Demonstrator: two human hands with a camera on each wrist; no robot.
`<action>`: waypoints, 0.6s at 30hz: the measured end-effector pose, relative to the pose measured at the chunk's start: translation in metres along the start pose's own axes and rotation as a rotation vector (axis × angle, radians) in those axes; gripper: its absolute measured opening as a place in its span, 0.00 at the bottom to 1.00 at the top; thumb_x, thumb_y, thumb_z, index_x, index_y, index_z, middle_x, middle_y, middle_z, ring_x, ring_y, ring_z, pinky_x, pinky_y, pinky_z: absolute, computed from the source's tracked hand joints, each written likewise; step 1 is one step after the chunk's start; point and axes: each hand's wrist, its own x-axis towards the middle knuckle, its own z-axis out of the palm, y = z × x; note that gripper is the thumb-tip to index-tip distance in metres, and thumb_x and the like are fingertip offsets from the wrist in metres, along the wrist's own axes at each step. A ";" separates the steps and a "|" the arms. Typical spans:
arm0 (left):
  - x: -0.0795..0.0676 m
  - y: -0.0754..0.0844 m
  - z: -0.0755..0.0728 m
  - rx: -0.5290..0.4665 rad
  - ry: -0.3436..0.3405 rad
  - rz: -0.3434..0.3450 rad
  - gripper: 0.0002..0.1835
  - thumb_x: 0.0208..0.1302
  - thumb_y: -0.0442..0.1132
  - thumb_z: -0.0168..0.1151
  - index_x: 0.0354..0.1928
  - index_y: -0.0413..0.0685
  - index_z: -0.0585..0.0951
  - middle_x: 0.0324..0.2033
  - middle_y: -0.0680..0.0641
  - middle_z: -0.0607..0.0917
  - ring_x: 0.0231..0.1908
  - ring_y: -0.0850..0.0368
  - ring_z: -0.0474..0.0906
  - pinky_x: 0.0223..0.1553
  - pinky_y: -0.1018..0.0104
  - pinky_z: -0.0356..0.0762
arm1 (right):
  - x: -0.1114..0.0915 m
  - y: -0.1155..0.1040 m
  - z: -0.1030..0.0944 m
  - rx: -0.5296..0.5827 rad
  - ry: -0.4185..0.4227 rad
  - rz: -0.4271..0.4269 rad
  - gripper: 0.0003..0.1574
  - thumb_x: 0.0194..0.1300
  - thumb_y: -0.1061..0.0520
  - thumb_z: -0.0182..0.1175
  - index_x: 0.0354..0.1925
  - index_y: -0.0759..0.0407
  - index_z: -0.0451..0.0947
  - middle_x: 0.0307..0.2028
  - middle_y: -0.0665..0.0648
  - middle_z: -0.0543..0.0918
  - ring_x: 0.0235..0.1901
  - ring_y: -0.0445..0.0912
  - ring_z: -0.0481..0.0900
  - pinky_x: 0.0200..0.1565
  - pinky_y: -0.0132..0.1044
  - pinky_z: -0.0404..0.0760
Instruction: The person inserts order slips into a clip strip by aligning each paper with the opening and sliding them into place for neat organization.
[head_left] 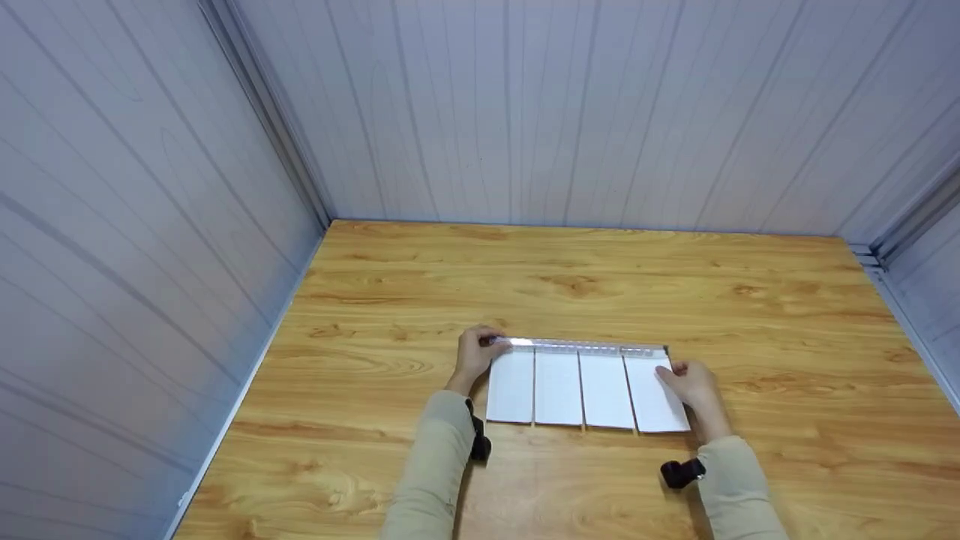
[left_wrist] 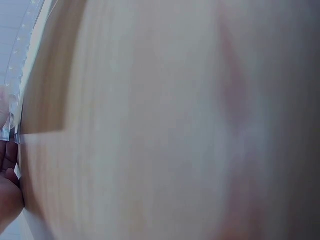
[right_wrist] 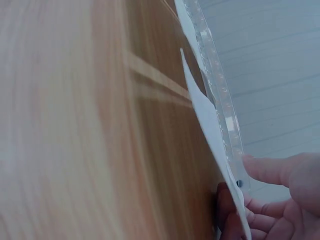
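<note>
A clear plastic strip [head_left: 570, 345] runs along the top of several white paper cards [head_left: 557, 386], side by side with narrow gaps between them. My left hand [head_left: 474, 356] pinches the strip's left end between thumb and fingers. At the other side, my right hand [head_left: 694, 386] holds the right edge of the rightmost card [head_left: 654, 397], thumb on top. In the right wrist view, the fingers of that hand [right_wrist: 280, 205] reach under the white card [right_wrist: 212, 127], which stands off the wood and casts a shadow. The left wrist view catches only part of the clear strip [left_wrist: 17, 75].
The wood-grain table [head_left: 570, 285] stretches around the cards. Pale panelled walls [head_left: 525, 112] enclose it at the back and on both sides. A black wrist camera [head_left: 480, 442] sits at the left sleeve, another black camera [head_left: 681, 473] at the right.
</note>
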 end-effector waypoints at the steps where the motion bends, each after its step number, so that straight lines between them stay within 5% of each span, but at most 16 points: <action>1: 0.000 0.001 0.000 -0.019 -0.001 0.011 0.09 0.44 0.25 0.67 0.29 0.26 0.80 0.28 0.33 0.80 0.32 0.39 0.75 0.33 0.57 0.73 | -0.001 0.000 -0.001 0.003 0.004 -0.004 0.24 0.60 0.53 0.53 0.40 0.78 0.68 0.34 0.68 0.73 0.35 0.56 0.70 0.37 0.43 0.70; 5: -0.005 0.016 -0.004 -0.048 -0.012 0.021 0.08 0.44 0.21 0.65 0.29 0.22 0.78 0.28 0.28 0.78 0.32 0.33 0.73 0.34 0.47 0.71 | -0.004 0.001 -0.002 -0.025 0.058 -0.042 0.21 0.60 0.55 0.53 0.38 0.75 0.71 0.33 0.67 0.75 0.33 0.54 0.72 0.34 0.41 0.71; 10: -0.009 0.035 -0.010 -0.026 -0.030 0.003 0.08 0.46 0.22 0.63 0.30 0.22 0.78 0.29 0.28 0.77 0.33 0.34 0.73 0.35 0.51 0.72 | -0.003 0.006 -0.003 -0.043 0.138 -0.116 0.19 0.60 0.57 0.53 0.39 0.75 0.72 0.34 0.68 0.76 0.36 0.57 0.73 0.38 0.46 0.71; 18: 0.000 0.003 -0.004 0.030 -0.059 -0.095 0.12 0.47 0.31 0.67 0.35 0.31 0.81 0.32 0.39 0.80 0.34 0.49 0.75 0.36 0.65 0.72 | 0.001 0.015 -0.010 -0.038 0.207 -0.199 0.22 0.62 0.58 0.52 0.47 0.77 0.68 0.40 0.73 0.73 0.41 0.61 0.72 0.41 0.51 0.70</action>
